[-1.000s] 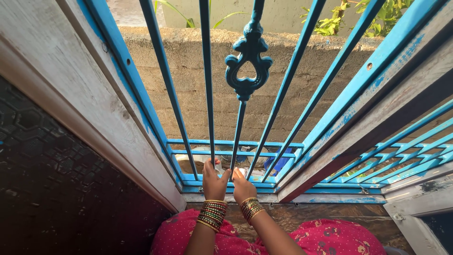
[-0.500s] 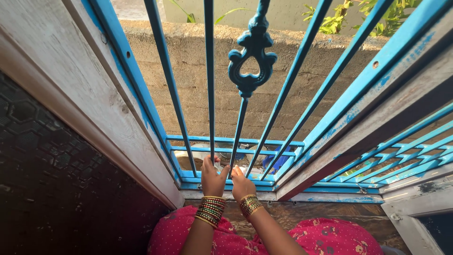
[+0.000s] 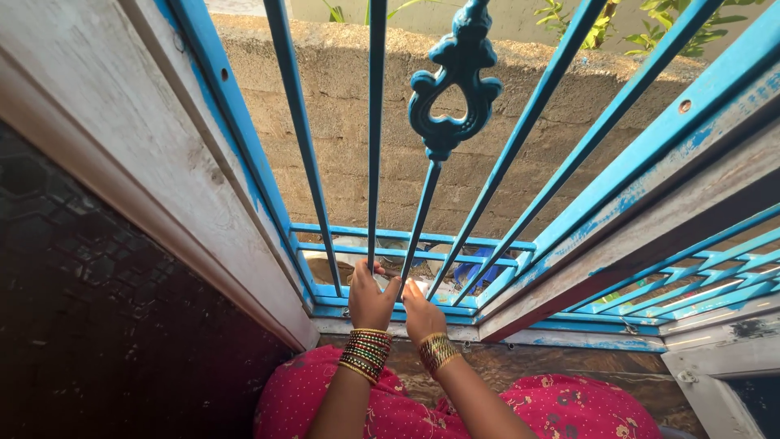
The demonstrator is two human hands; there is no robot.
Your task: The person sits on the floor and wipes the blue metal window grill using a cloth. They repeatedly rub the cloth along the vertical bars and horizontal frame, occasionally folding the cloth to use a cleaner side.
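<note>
Head view has your left hand (image 3: pixel 370 299) and right hand (image 3: pixel 421 313) side by side at six o'clock, at the foot of the blue window grille (image 3: pixel 439 130). Your left fingers curl around a vertical bar (image 3: pixel 374 162), while your right fingers reach between the bars toward something small and pale that you cannot make out, so their grip cannot be told. Bangles (image 3: pixel 366 354) ring both wrists; beyond, at twelve o'clock, stands a rough block wall (image 3: pixel 341 122).
</note>
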